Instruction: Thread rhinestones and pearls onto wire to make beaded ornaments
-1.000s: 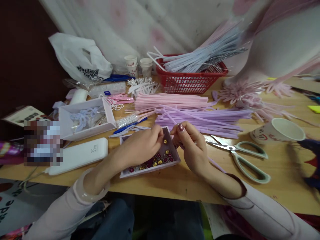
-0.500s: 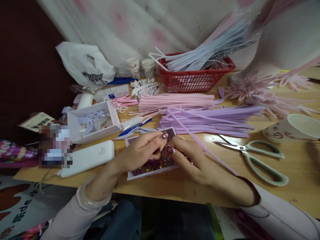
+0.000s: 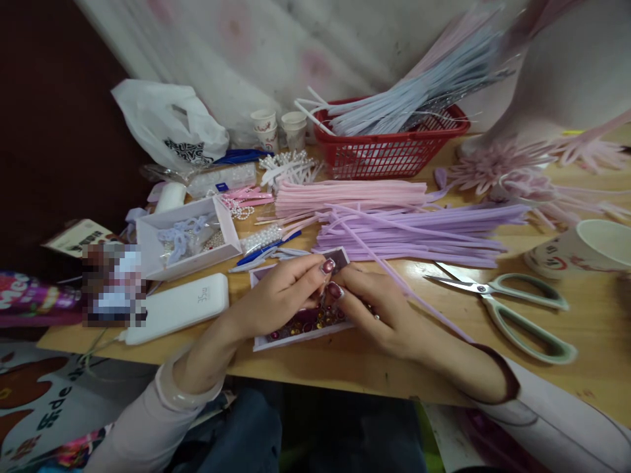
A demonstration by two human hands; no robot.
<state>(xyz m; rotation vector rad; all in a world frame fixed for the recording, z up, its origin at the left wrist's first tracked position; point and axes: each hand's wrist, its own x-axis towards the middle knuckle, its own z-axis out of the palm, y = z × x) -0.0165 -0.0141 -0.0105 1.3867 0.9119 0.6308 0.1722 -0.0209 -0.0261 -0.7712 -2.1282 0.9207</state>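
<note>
My left hand (image 3: 276, 299) and my right hand (image 3: 379, 309) meet fingertip to fingertip over a small purple tray (image 3: 300, 328) of dark red and gold beads at the table's front edge. Both hands are closed in a pinch; what they pinch is too small to make out. A single lilac pipe cleaner (image 3: 419, 299) runs from under my right hand up toward the lilac bundle (image 3: 419, 233). A pink bundle (image 3: 350, 195) of pipe cleaners lies just behind it.
Scissors (image 3: 513, 305) lie to the right, a paper cup (image 3: 586, 246) beyond them. A white power bank (image 3: 177, 309) and a white box (image 3: 187, 236) sit at the left. A red basket (image 3: 389, 148) of pale stems, small cups (image 3: 276, 128) and a plastic bag (image 3: 167, 125) stand behind.
My hands dropped lower onto the bead tray and closed together, thumbs touching. The view has shifted slightly, so everything on the table appears a little further right.
</note>
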